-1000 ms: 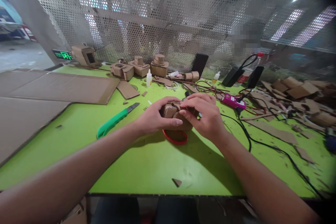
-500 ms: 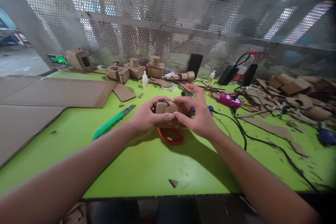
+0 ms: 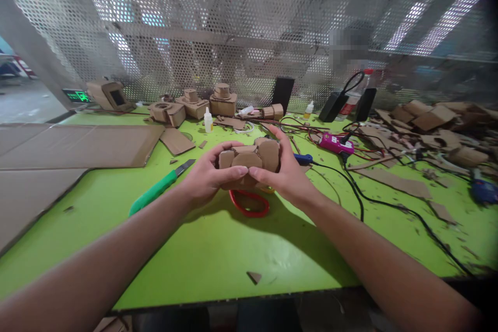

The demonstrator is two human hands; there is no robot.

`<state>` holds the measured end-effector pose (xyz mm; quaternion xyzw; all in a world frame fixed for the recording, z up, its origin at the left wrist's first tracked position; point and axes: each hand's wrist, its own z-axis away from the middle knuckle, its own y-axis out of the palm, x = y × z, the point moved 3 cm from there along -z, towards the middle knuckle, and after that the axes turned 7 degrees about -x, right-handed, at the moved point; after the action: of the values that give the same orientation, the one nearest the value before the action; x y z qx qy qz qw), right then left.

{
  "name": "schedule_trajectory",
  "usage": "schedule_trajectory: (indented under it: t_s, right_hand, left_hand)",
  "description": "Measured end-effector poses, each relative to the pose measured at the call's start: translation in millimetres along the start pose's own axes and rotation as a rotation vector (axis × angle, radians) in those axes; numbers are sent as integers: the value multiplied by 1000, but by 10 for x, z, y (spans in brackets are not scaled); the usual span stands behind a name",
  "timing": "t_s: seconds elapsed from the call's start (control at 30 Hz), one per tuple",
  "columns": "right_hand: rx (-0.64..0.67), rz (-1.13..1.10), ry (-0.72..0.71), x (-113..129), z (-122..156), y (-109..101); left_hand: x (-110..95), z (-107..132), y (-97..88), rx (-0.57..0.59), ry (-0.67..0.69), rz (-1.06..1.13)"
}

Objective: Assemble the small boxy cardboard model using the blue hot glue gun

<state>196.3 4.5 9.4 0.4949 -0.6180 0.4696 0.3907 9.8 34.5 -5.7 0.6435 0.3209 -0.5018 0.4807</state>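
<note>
I hold a small cardboard model [image 3: 251, 158] in both hands, lifted a little above the green table [image 3: 218, 249]. My left hand [image 3: 208, 179] wraps round its left side with the thumb across the front. My right hand [image 3: 286, 174] cups its right side, thumb meeting the left thumb. A red ring [image 3: 249, 204] lies on the table just under the model. A green utility knife [image 3: 157, 189] lies to the left of my left hand.
Large cardboard sheets [image 3: 73, 142] cover the left. Finished cardboard models [image 3: 194, 104], glue bottles [image 3: 208, 121] and black stands [image 3: 282, 93] line the perforated back wall. A pink device [image 3: 332, 142], black cables [image 3: 361, 192] and cardboard scraps [image 3: 428, 135] fill the right.
Both hands have raised the cardboard model off the table and turned its front towards me. The right hand slid from on top of it to its right side.
</note>
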Motion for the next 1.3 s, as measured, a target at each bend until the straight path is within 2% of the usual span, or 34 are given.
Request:
schedule_trajectory:
  t_s: [0.23, 0.43, 0.63, 0.87, 1.1, 1.3]
  right_hand:
    - [-8, -36, -22, -58, -11, 24]
    - [-21, -78, 11, -24, -10, 9]
    - [-21, -45, -39, 2, -21, -30]
    - [39, -81, -37, -12, -51, -36]
    - [35, 3, -78, -60, -51, -44]
    - [59, -8, -81, -47, -45, -31]
  left_hand:
    - [33, 6, 4, 3, 23, -52]
    - [7, 24, 61, 52, 49, -96]
    - [-42, 33, 70, 123, 60, -209]
    - [-17, 38, 56, 152, 73, -210]
    - [31, 32, 40, 175, 66, -182]
    - [22, 28, 46, 169, 74, -197]
